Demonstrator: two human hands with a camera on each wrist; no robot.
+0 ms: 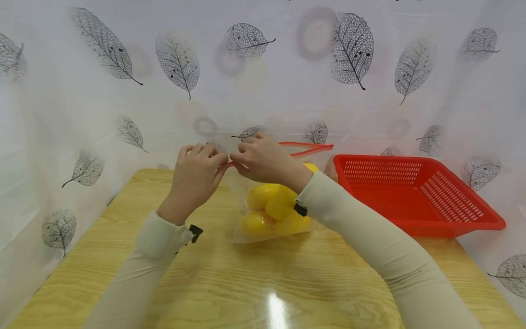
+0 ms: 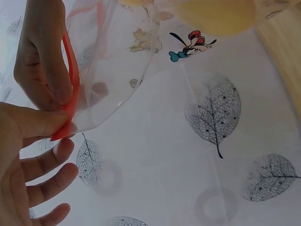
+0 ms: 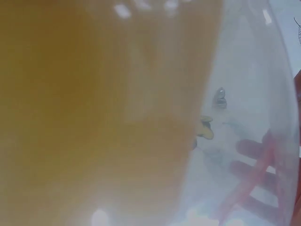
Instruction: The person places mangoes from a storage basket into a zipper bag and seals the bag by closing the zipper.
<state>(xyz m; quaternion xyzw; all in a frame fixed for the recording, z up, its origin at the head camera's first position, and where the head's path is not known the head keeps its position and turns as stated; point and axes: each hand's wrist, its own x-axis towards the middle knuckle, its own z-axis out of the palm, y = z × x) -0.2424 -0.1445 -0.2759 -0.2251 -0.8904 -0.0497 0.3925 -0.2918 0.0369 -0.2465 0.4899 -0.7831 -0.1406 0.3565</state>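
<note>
A clear zip bag with a red zip strip stands on the table, holding several yellow lemon-like fruits. At the bag's top left corner, my left hand pinches the end of the strip between thumb and finger. Close beside it, my right hand pinches the same strip. To the right of my hands the two red edges stand apart. In the left wrist view a cartoon print shows on the clear plastic. Blurred yellow fruit fills much of the right wrist view.
A red plastic basket with slotted sides sits to the right of the bag, partly past the table's edge. Behind the wooden table hangs a white curtain printed with dark leaves.
</note>
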